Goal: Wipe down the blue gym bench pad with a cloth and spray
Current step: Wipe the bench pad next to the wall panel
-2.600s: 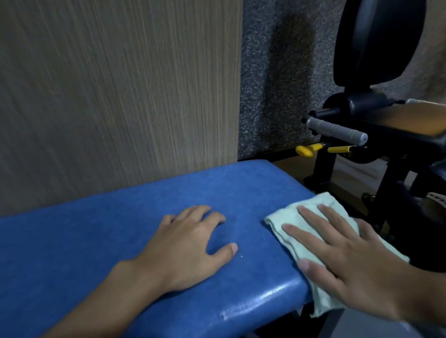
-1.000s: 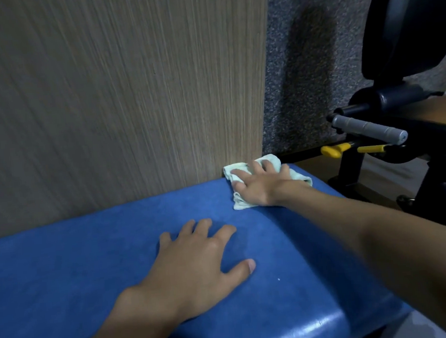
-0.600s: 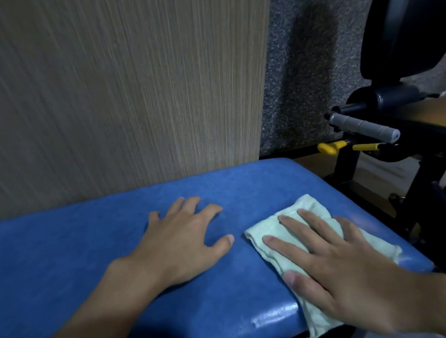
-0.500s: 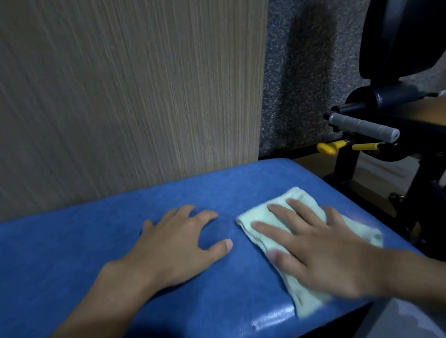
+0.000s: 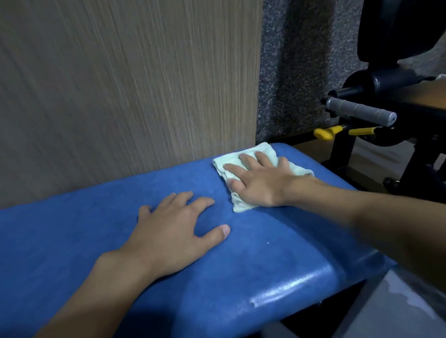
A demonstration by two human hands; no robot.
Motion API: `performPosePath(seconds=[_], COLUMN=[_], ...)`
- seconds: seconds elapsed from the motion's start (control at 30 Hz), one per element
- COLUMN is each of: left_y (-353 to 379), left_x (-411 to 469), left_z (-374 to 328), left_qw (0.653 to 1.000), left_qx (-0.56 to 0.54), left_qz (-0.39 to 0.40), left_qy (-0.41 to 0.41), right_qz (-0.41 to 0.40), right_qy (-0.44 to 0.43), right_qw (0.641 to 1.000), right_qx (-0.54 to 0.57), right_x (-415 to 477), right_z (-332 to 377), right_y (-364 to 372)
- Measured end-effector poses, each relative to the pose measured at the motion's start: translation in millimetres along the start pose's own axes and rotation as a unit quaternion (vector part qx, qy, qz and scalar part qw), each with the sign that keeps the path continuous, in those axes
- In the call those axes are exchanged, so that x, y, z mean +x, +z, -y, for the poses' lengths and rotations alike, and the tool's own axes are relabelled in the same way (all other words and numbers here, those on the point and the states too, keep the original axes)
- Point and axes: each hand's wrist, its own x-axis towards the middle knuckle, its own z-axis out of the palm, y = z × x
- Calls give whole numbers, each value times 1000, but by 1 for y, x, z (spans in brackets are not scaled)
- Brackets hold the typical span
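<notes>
Wood-grain panelling (image 5: 101, 85) backs the blue bench pad (image 5: 60, 237), with a speckled grey wall (image 5: 301, 54) to its right. On the pad's far right corner lies a pale green cloth (image 5: 264, 148), pressed flat under the right hand (image 5: 258, 184), whose fingers (image 5: 245, 159) are straight and spread over it. The left hand (image 5: 173, 235) rests palm-down mid-pad, fingers wide, holding nothing, near the cloth but apart from it. A glossy patch (image 5: 289, 288) on the near edge is possibly wet. A black exercise machine (image 5: 405, 12) with a grey handle (image 5: 359, 108) and yellow levers (image 5: 326, 132) stands to the right.
</notes>
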Motion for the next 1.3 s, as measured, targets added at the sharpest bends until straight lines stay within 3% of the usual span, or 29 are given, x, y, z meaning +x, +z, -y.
performPosePath(seconds=[0.17,0.27,0.4,0.6,0.73,0.83,1.1,1.2,1.3], left_y=[6,8,10,13,15,14,11,12,13], left_x=[-5,-9,-12,-11,-11,-12,-21,-25,-26], left_z=[7,12,14,12,15,16,25,28,28], left_qw=[1000,999,999,999,1000,1000,999,999,999], left_qx=[0,5,13,21,11,5,-3,10,0], left_qz=[5,30,32,17,7,5,-19,-22,-24], left_qy=[17,22,21,25,28,31,35,32,26], right_qz=[-12,-9,-1,-5,2,5,-20,-8,18], right_qy=[-86,-113,-82,-16,23,5,-136,-130,-95], right_qw=[996,993,996,1000,1000,1000,988,989,995], right_qx=[-24,-42,-46,-22,-8,1,-75,-70,-33], right_x=[-129,-162,-116,35,65,27,-167,-176,-129], right_z=[-4,-10,0,10,17,18,10,9,16], right_y=[13,14,7,-1,-6,-3,15,15,8])
